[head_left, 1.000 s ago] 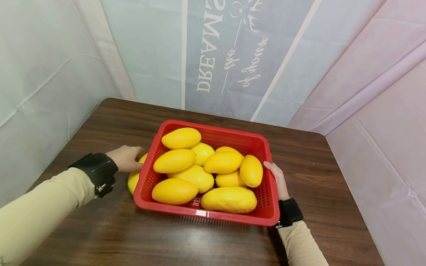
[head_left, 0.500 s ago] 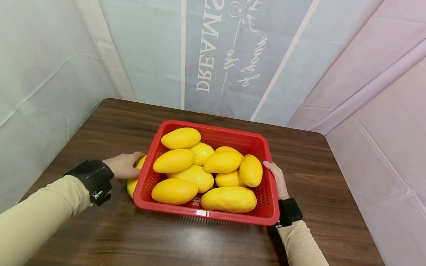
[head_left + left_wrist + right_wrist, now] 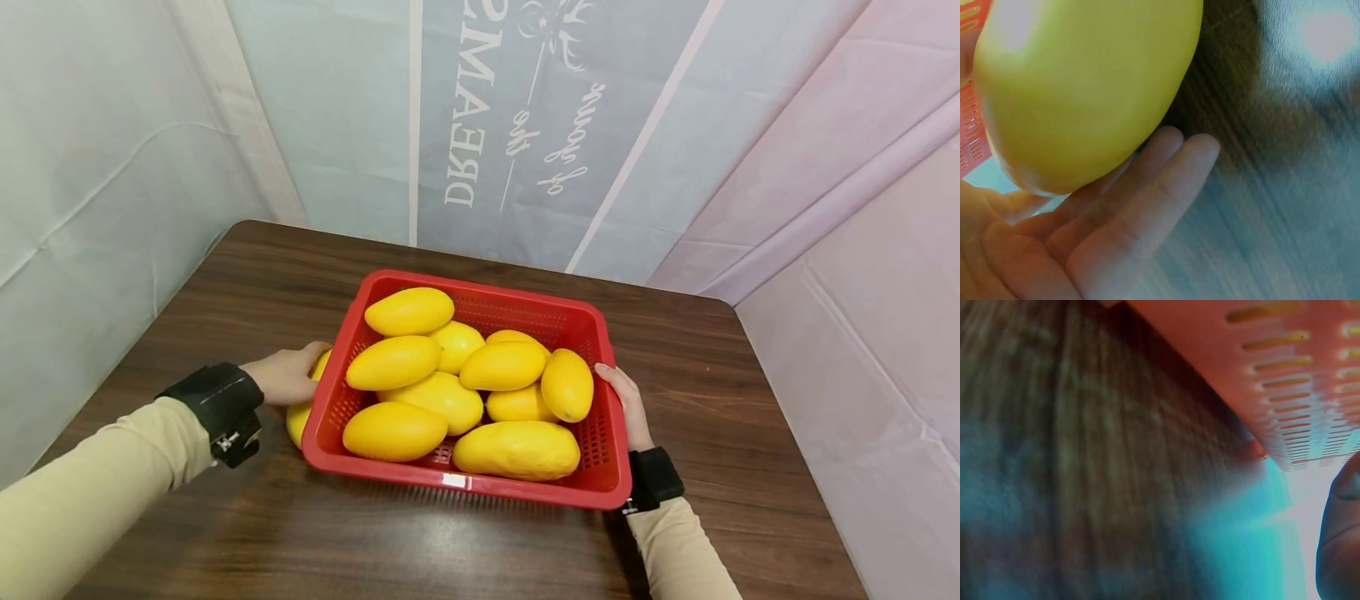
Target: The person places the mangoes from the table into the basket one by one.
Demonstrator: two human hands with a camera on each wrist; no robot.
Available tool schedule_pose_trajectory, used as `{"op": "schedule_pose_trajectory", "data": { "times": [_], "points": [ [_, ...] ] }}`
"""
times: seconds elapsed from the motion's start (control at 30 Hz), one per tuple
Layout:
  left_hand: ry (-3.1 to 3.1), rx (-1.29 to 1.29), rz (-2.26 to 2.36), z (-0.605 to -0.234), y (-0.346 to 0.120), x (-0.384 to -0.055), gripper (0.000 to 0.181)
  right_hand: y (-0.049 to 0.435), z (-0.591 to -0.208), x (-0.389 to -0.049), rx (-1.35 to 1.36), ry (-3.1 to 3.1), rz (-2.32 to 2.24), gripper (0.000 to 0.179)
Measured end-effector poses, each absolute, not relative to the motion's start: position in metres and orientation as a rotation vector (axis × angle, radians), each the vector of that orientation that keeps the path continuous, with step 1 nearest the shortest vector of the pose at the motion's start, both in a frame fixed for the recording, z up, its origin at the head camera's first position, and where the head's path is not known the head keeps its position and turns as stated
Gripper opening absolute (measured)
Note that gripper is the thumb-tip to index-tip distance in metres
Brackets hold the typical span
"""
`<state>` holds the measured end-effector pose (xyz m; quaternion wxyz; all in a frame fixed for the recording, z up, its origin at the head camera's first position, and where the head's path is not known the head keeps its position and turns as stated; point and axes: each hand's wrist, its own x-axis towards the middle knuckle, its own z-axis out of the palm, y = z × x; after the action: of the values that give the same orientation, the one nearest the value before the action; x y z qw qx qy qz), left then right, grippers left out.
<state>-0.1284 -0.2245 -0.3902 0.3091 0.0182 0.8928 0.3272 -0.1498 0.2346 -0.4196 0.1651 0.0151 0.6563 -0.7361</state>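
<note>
A red plastic basket [image 3: 450, 480] with slotted sides holds several yellow mangoes [image 3: 393, 432]. Its right rim is gripped by my right hand [image 3: 626, 400], thumb on the rim, the other fingers mostly hidden. The right wrist view shows the basket's slotted wall [image 3: 1285, 394] beside a finger [image 3: 1341, 531]. Outside the basket's left wall lies another mango [image 3: 1085, 94], partly covered by the basket in the head view. My left hand [image 3: 285, 375] holds this mango loosely, thumb side toward the basket. In the left wrist view its fingers [image 3: 1141, 219] run along the fruit's underside; some are hidden behind it.
Both are on or above a dark brown wooden table [image 3: 420, 550]. Behind it hangs a pale cloth with mirrored lettering [image 3: 472, 108]. Light cloth walls [image 3: 847, 292] enclose the table on both sides.
My left hand drew back slightly to the left, then came a little to the right again around the outer mango, which shifted slightly nearer. The basket and right hand look unmoved.
</note>
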Motion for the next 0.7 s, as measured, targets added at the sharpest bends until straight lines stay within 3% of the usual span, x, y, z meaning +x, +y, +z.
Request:
{"op": "schedule_pose_trajectory", "data": {
  "times": [0.27, 0.7],
  "points": [
    [2.505, 0.152, 0.804, -0.392, -0.224, -0.130, 0.093, 0.235, -0.421, -0.150, 0.039, 1.868, -2.092, 0.053],
    [2.600, -0.007, 0.705, -0.374, -0.236, -0.135, 0.107, 0.235, -0.420, -0.151, 0.026, 1.876, -2.099, 0.053]
  ]
}}
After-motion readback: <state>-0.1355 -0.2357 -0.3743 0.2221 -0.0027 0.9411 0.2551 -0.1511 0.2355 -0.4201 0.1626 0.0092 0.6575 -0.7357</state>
